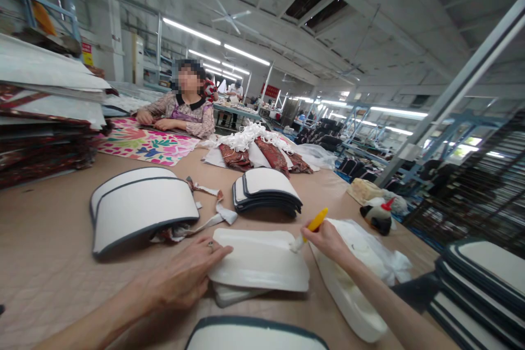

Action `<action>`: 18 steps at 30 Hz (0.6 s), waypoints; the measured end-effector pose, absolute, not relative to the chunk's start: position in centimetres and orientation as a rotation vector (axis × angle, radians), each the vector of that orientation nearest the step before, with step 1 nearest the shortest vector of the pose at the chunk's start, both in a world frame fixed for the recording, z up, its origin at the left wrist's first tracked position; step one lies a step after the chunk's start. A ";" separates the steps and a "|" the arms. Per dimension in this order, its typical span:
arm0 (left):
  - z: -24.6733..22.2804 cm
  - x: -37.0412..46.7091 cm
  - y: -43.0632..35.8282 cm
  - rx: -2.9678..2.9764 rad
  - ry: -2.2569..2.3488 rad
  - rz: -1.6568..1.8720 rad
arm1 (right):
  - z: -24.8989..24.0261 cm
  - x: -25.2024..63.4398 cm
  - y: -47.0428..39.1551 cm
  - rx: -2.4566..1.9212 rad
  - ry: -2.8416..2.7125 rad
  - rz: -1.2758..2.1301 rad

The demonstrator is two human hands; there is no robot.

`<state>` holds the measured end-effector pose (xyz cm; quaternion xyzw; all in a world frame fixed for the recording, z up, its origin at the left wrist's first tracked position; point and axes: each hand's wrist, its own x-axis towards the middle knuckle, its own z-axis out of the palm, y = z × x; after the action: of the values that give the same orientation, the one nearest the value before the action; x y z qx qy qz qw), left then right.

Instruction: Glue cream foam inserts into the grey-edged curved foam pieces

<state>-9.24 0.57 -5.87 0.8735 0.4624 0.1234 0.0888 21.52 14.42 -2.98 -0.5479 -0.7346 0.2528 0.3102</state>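
My left hand (pixel 189 270) grips the left edge of a smooth white curved panel (pixel 256 262), thumb on top and fingers at its side. Beneath that panel lies a similar white piece (pixel 240 296). In my right hand (pixel 329 239) is a brush (pixel 316 220) with a yellow handle. Its white bristles touch the panel's upper right part. Under my right forearm rests a long white tray (pixel 361 320), partly hidden, with clear plastic (pixel 388 262) beside it.
White pads with dark edging lie at left (pixel 143 213), behind the panel (pixel 268 188), at front (pixel 254 336) and stacked at right (pixel 488 284). A red-tipped bottle (pixel 379 214) lies at right. Across the table (pixel 53 219), a person (pixel 191 106) sits by patterned fabric (pixel 147 142).
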 end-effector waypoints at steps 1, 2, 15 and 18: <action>-6.0 -9.3 0.8 2.602 1.370 0.365 | -2.8 22.5 14.3 -1.458 -1.926 0.643; -6.2 -9.4 1.0 2.602 1.367 0.365 | -2.6 23.2 14.1 -1.459 -1.914 0.629; -8.9 -10.4 4.9 2.140 1.294 0.828 | -2.0 24.3 8.9 -1.148 -2.056 0.984; -9.3 -10.6 5.3 2.052 1.279 0.870 | -3.1 25.1 8.1 -1.197 -2.273 0.887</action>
<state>-10.64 5.29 -9.35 0.7661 0.4774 0.3248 0.2823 25.13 8.13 -3.08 -0.4305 -0.8177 0.3190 0.2104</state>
